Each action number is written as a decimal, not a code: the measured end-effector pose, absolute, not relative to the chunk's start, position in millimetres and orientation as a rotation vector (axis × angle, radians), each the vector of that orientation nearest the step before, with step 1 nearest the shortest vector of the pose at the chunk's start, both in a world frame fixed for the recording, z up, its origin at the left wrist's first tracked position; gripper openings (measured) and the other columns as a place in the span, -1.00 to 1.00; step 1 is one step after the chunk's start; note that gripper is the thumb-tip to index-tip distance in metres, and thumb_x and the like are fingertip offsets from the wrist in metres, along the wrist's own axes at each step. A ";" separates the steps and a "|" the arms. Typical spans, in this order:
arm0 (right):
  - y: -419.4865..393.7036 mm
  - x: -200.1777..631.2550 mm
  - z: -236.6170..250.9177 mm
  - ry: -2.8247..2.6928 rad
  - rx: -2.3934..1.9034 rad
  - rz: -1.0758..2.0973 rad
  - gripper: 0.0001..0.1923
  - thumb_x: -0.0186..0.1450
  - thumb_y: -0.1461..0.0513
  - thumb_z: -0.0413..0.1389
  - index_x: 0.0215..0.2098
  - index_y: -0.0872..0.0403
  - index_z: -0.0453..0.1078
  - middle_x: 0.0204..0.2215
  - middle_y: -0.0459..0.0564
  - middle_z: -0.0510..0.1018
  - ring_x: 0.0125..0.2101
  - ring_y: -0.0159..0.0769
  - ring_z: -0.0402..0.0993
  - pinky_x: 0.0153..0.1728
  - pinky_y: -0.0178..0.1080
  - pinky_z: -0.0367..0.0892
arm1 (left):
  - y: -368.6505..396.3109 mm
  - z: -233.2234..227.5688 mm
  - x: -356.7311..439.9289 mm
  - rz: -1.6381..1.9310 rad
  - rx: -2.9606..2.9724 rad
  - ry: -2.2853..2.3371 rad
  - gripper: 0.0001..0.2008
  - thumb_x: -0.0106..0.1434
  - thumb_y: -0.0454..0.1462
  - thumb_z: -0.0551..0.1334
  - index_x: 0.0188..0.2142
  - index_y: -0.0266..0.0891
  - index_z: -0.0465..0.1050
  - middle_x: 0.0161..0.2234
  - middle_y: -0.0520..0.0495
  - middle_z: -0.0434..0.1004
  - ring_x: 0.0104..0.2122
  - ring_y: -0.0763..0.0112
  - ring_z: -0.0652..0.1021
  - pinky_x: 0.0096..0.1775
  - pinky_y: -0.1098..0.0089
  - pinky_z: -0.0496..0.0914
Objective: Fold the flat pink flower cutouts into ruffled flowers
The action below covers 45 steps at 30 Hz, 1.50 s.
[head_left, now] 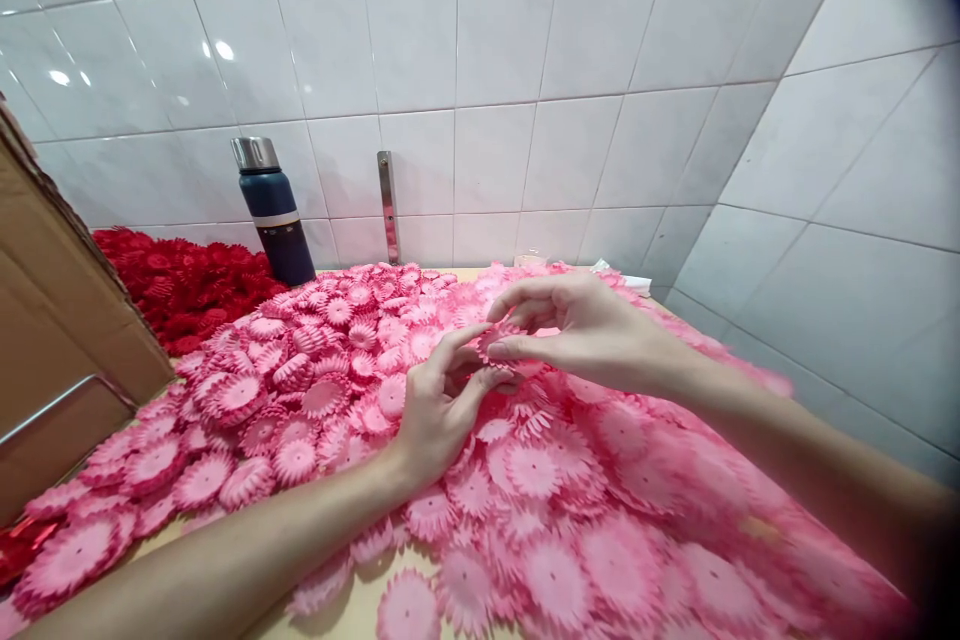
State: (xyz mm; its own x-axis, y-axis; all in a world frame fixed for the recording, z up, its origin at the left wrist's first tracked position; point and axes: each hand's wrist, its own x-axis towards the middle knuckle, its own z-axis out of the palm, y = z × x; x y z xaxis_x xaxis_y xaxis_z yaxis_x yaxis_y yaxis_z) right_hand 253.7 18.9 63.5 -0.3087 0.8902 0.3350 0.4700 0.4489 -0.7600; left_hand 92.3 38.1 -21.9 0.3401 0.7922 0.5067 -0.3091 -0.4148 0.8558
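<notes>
A wide heap of pink fabric flower petals [315, 390] covers the table. My left hand [442, 400] rests on the heap near the middle, fingers curled, its fingertips touching a pink petal piece [501, 338]. My right hand [577, 325] hovers just above and to the right, thumb and fingers pinching that same pink petal piece. Both hands meet at this piece, which is mostly hidden by the fingers.
A pile of red fabric flowers [184, 280] lies at the back left. A dark blue flask with a steel cap [274, 210] stands by the white tiled wall. A cardboard box [60, 320] stands at the left. A metal bracket [388, 205] is fixed to the wall.
</notes>
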 end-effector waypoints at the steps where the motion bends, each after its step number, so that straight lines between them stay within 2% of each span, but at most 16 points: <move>1: 18.2 253.3 64.0 -1.950 -1.142 0.690 -0.85 0.17 0.21 0.22 -0.31 0.11 0.45 -0.50 -0.04 0.59 -0.47 -0.29 0.53 -0.50 -0.29 0.39 | 38.5 -22.4 92.3 1.313 1.544 0.447 -0.69 0.24 -0.33 0.25 -0.01 -0.17 0.34 -0.23 -0.06 0.62 -0.33 0.37 0.65 -0.20 0.34 0.57; 4: 16.3 251.2 65.8 -1.974 -1.174 0.641 -0.85 0.21 0.18 0.18 -0.30 0.11 0.43 -0.44 0.01 0.62 -0.43 -0.25 0.55 -0.47 -0.27 0.39 | 40.1 -23.9 92.8 1.328 1.532 0.442 -0.70 0.25 -0.32 0.25 -0.02 -0.17 0.33 -0.26 -0.05 0.61 -0.34 0.38 0.65 -0.23 0.36 0.57; 9: 14.8 248.4 66.7 -2.064 -1.194 0.510 -0.99 0.25 0.29 0.09 -0.32 0.06 0.33 -0.55 -0.10 0.60 -0.51 -0.32 0.51 -0.51 -0.31 0.30 | 41.2 -24.2 94.3 1.336 1.488 0.472 -0.77 0.24 -0.26 0.27 -0.12 -0.21 0.33 -0.31 -0.03 0.59 -0.42 0.39 0.64 -0.30 0.36 0.58; 16: 15.4 242.0 60.9 -2.005 -1.159 0.223 -0.91 0.28 0.33 0.03 -0.38 0.07 0.31 -0.44 -0.01 0.55 -0.42 -0.27 0.51 -0.43 -0.24 0.38 | 39.1 -23.0 93.1 1.361 1.470 0.536 -0.82 0.27 -0.22 0.24 -0.24 -0.24 0.26 -0.42 -0.04 0.61 -0.44 0.35 0.64 -0.35 0.34 0.57; 19: 18.5 249.3 65.5 -1.739 -1.132 0.219 -0.93 0.31 0.26 0.05 -0.35 0.06 0.28 -0.47 0.01 0.56 -0.46 -0.24 0.53 -0.44 -0.19 0.44 | 37.1 -23.2 92.4 1.334 1.538 0.514 -0.84 0.29 -0.24 0.23 -0.27 -0.24 0.25 -0.47 -0.01 0.60 -0.46 0.39 0.64 -0.35 0.40 0.55; 21: 21.4 259.5 72.3 -1.571 -1.165 0.240 -0.87 0.31 0.17 0.09 -0.34 0.06 0.31 -0.45 0.03 0.59 -0.46 -0.23 0.55 -0.44 -0.17 0.46 | 36.5 -23.6 92.4 1.324 1.581 0.486 -0.86 0.29 -0.27 0.22 -0.27 -0.24 0.26 -0.46 -0.01 0.61 -0.45 0.41 0.64 -0.35 0.44 0.54; 24: 24.5 273.2 81.5 -1.597 -1.323 0.131 -0.74 0.31 0.05 0.08 -0.28 0.08 0.44 -0.28 0.10 0.62 -0.27 -0.12 0.56 -0.25 -0.07 0.46 | 37.2 -24.6 92.6 1.337 1.575 0.460 -0.84 0.27 -0.30 0.24 -0.19 -0.23 0.28 -0.42 0.00 0.60 -0.43 0.43 0.64 -0.33 0.47 0.54; 27: 23.9 273.9 82.1 -1.751 -1.382 0.175 -0.68 0.27 0.02 0.11 -0.18 0.05 0.49 -0.18 0.09 0.60 -0.20 -0.09 0.54 -0.21 -0.05 0.45 | 38.7 -25.9 92.5 1.342 1.552 0.443 -0.79 0.27 -0.32 0.24 -0.12 -0.21 0.27 -0.40 0.03 0.60 -0.41 0.45 0.65 -0.30 0.48 0.54; 31: 19.6 260.4 72.1 -2.019 -1.202 0.451 -0.75 0.17 0.14 0.23 -0.21 0.08 0.48 -0.30 0.02 0.60 -0.30 -0.22 0.54 -0.29 -0.18 0.46 | 40.6 -27.1 92.1 1.339 1.561 0.419 -0.75 0.26 -0.33 0.26 -0.08 -0.19 0.29 -0.37 0.03 0.61 -0.40 0.45 0.65 -0.28 0.47 0.55; 34: 17.9 254.5 66.3 -2.014 -1.117 0.564 -0.81 0.13 0.22 0.25 -0.29 0.11 0.45 -0.43 -0.03 0.58 -0.40 -0.29 0.53 -0.41 -0.27 0.44 | 40.8 -26.6 91.9 1.344 1.563 0.409 -0.74 0.26 -0.33 0.26 -0.07 -0.20 0.30 -0.36 0.02 0.61 -0.40 0.46 0.64 -0.27 0.47 0.55; 39: 17.3 255.0 65.8 -2.023 -1.084 0.554 -0.90 0.18 0.25 0.21 -0.35 0.13 0.47 -0.44 -0.02 0.59 -0.41 -0.29 0.55 -0.42 -0.27 0.44 | 41.1 -25.6 92.5 1.345 1.557 0.457 -0.74 0.25 -0.34 0.26 -0.08 -0.20 0.29 -0.42 0.04 0.59 -0.43 0.44 0.64 -0.32 0.47 0.54; 45: 17.1 251.2 65.1 -2.105 -1.100 0.416 -0.89 0.24 0.26 0.14 -0.34 0.13 0.50 -0.42 0.00 0.62 -0.40 -0.28 0.56 -0.41 -0.26 0.43 | 41.7 -23.8 93.7 1.362 1.529 0.466 -0.74 0.22 -0.33 0.29 -0.11 -0.21 0.31 -0.42 0.05 0.57 -0.47 0.47 0.62 -0.36 0.50 0.52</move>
